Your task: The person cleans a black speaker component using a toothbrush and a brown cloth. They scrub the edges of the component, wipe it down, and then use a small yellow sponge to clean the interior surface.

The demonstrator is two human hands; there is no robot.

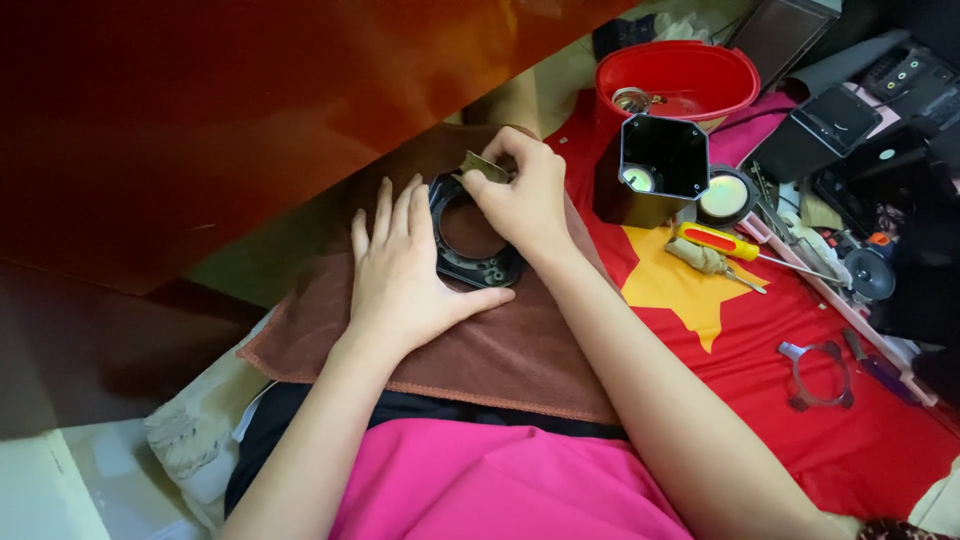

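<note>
Right hand [520, 200] grip on black ring's [475, 262] far rim

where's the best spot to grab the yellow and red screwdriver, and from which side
Grip the screwdriver by its thick yellow and red handle, coming from above. It lies flat on the red cloth with the thin shaft pointing right toward the clutter, and the handle's top is clear.

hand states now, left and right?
Left hand: open, flat, steadying the black ring on the brown cloth.
Right hand: closed, pinching a small folded pad against the ring.
</note>
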